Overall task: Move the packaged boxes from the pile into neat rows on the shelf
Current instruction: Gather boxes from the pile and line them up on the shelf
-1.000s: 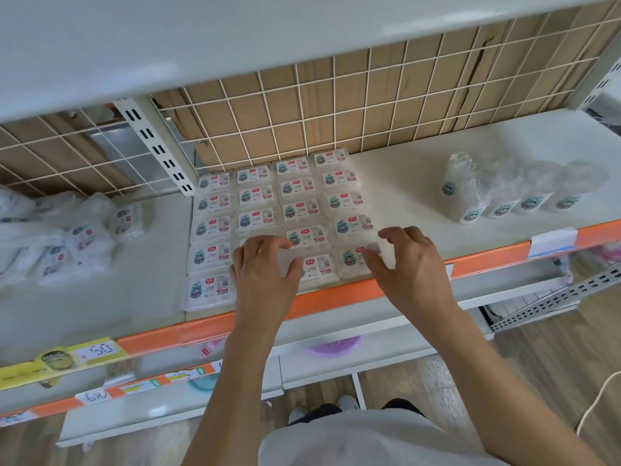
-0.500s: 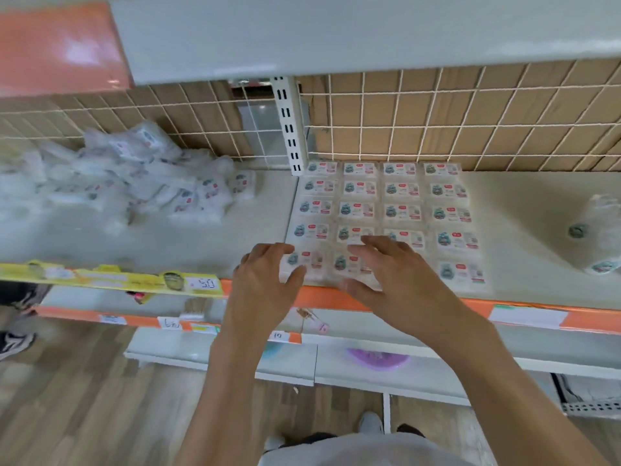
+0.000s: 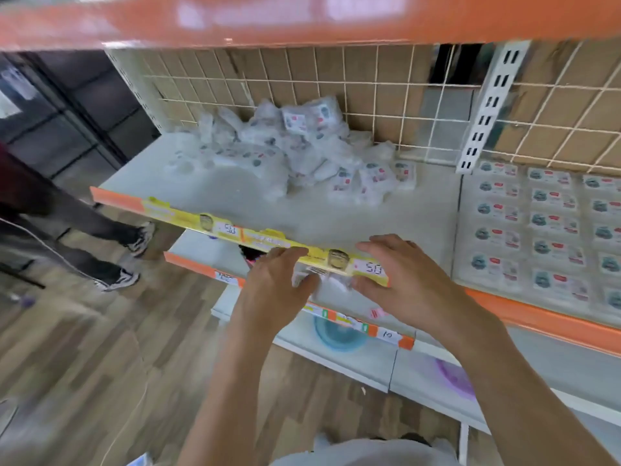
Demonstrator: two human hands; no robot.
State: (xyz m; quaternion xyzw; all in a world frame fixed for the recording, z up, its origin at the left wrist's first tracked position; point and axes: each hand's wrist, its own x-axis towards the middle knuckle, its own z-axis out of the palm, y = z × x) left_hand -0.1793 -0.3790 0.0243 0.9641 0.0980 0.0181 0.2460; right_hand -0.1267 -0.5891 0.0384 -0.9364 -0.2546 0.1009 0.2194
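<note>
**Packaged boxes: a loose heap waits, both hands empty at the shelf edge**

Packaged boxes [image 3: 302, 156] lie in a loose, slumping pile at the back of the white shelf [image 3: 336, 216], against the wire grid backing [image 3: 336, 79]. To the right, past the slotted upright [image 3: 490, 105], neat rows of boxes [image 3: 537, 227] already lie flat, label up.

The left hand [image 3: 272, 290] and right hand [image 3: 406, 280] hover near the shelf's front lip, well apart from the pile — fingers relaxed and spread, gripping nothing. They sit over the yellow price strip [image 3: 262, 240].

Risks, as I judge them: the wrappers look slippery and tangled, so pulling one box from the heap could drag its neighbours forward, perhaps over the edge to the wooden floor [image 3: 84, 364]. Grabbing too many at once could mean a dropped box. Setting a box down carelessly could nudge the finished rows crooked. Another person's legs [image 3: 100, 250] stand just left — a fallen box could land underfoot.
</note>
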